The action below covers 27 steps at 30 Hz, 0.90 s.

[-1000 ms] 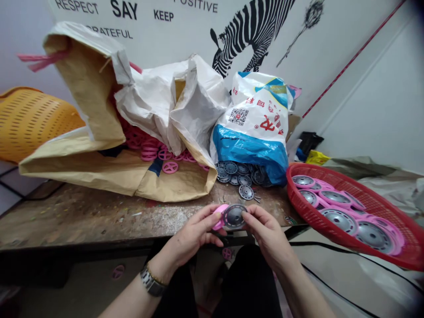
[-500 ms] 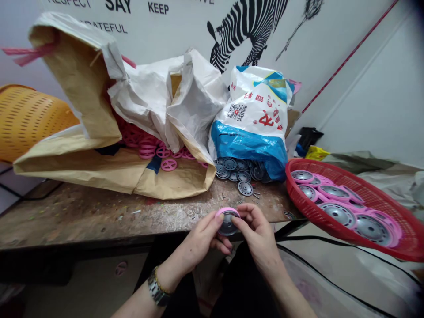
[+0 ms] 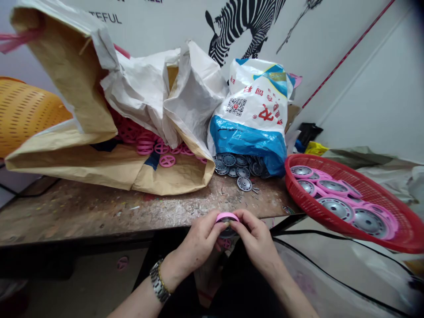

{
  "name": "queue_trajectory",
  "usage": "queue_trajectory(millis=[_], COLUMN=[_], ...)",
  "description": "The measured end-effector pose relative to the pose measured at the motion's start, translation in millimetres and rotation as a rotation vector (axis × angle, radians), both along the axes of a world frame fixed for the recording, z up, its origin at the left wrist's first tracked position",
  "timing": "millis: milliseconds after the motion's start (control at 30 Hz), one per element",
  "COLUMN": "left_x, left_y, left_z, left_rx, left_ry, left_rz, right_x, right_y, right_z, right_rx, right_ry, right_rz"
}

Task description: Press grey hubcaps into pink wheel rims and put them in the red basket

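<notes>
Just off the table's front edge, my left hand (image 3: 202,234) and my right hand (image 3: 253,238) both grip a small toy wheel (image 3: 227,217) made of a pink ring with a grey hubcap in it. My two thumbs press side by side on the grey face, and the fingers curl round the ring. The thumbs hide part of the hubcap. Loose grey hubcaps (image 3: 244,183) spill from a blue-and-white sack (image 3: 248,139) beyond my hands. Pink spoked rings (image 3: 167,160) lie in the mouth of a paper sack (image 3: 179,181) to the left.
A red basket (image 3: 298,207) at the right holds several pink wheels with grey hubcaps. An orange perforated basket (image 3: 29,112) lies at the far left. The worn wooden table (image 3: 99,210) runs in front of me. One pink ring (image 3: 122,263) is on the floor.
My right hand has moved in closer around the wheel, and both thumbs now meet on the hubcap. The wheel is tilted more. The view has shifted slightly.
</notes>
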<state>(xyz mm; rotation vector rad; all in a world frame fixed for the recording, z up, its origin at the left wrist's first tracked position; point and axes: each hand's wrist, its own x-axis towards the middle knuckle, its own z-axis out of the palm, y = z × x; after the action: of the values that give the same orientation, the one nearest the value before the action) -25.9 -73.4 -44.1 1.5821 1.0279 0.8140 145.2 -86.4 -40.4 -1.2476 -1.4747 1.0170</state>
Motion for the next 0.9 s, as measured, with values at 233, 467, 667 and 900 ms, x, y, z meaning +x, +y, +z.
queue_trajectory(millis=[233, 467, 667, 900], left_x=[7.9, 4.4, 8.1, 20.3], left_y=[-3.0, 0.1, -2.3, -4.4], left_z=[3.7, 4.7, 1.1, -0.2], left_rx=[-0.014, -0.096, -0.063, -0.084], left_ry=[0.004, -0.05, -0.086, -0.079], left_rz=[0.027, -0.016, -0.001, -0.01], right_x=[-1.9, 0.8, -1.0, 5.9], right_y=[2.7, 6.4, -5.5, -9.7], right_z=[-8.5, -1.0, 0.8, -2.5], right_rx=[-0.038, -0.124, -0.053, -0.021], right_ry=[0.098, 0.252, 0.165, 0.092], right_rz=[-0.066, -0.042, -0.069, -0.104])
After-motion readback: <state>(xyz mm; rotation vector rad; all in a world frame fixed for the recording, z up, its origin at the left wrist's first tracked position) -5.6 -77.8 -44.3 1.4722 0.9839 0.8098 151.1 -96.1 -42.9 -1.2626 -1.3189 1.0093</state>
